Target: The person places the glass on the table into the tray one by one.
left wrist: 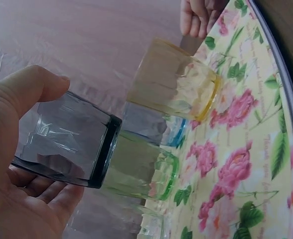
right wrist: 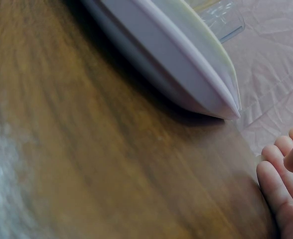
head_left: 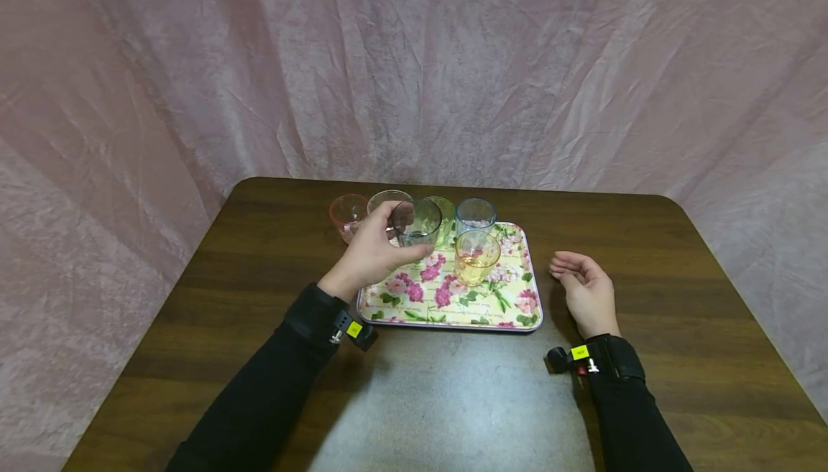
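My left hand point(head_left: 365, 255) grips a smoky grey glass point(head_left: 423, 223) by its sides, thumb opposite the fingers. The left wrist view shows the grey glass point(left wrist: 74, 139) held above a flowered tray point(left wrist: 258, 164), its thick base apart from the surface. On the tray point(head_left: 420, 314) a yellow glass point(head_left: 477, 260) stands in front of a blue glass point(head_left: 475, 215). A green glass point(head_left: 445, 220) stands behind the grey one and is partly hidden. To the right of the tray, my right hand point(head_left: 590, 298) rests with loosely curled fingers, holding nothing.
Behind my left hand stands a clear glass point(head_left: 389, 199), partly covered by it. A pinkish red glass point(head_left: 347, 215) is at the far left of the group. The brown wooden table point(head_left: 259, 256) ends at a pink curtain point(head_left: 414, 77).
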`<state>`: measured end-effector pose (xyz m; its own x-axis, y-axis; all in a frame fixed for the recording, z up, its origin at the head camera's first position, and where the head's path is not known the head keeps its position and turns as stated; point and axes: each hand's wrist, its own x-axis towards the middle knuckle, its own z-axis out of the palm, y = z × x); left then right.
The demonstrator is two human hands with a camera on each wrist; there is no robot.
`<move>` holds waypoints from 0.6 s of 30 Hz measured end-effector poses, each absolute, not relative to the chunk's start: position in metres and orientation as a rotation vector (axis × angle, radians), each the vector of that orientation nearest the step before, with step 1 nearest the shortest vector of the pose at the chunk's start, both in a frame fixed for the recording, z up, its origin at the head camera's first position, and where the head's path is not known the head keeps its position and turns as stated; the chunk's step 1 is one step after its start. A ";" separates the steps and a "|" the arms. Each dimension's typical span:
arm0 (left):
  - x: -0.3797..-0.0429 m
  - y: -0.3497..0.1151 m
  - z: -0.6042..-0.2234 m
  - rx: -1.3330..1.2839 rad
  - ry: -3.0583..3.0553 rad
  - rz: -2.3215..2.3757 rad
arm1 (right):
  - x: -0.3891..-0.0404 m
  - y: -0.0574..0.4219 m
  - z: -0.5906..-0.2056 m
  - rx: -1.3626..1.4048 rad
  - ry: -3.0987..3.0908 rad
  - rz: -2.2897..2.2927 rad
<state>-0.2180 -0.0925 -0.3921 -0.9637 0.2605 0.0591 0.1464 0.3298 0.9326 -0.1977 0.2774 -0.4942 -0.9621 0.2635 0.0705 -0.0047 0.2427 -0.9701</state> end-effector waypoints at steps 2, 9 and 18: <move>-0.218 -0.092 -0.394 0.372 2.470 1.717 | -0.198 0.277 -0.494 -0.243 -2.295 1.791; -0.217 -0.090 -0.402 0.353 2.446 1.692 | -0.198 0.277 -0.493 -0.231 -2.279 1.802; -0.215 -0.085 -0.413 0.346 2.407 1.701 | -0.197 0.277 -0.492 -0.223 -2.285 1.794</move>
<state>-0.2149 -0.0850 -0.4134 -0.9581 0.2864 -0.0076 0.0884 0.3209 0.9430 -0.1970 0.2769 -0.4924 -0.9627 0.2574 0.0836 -0.0202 0.2400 -0.9706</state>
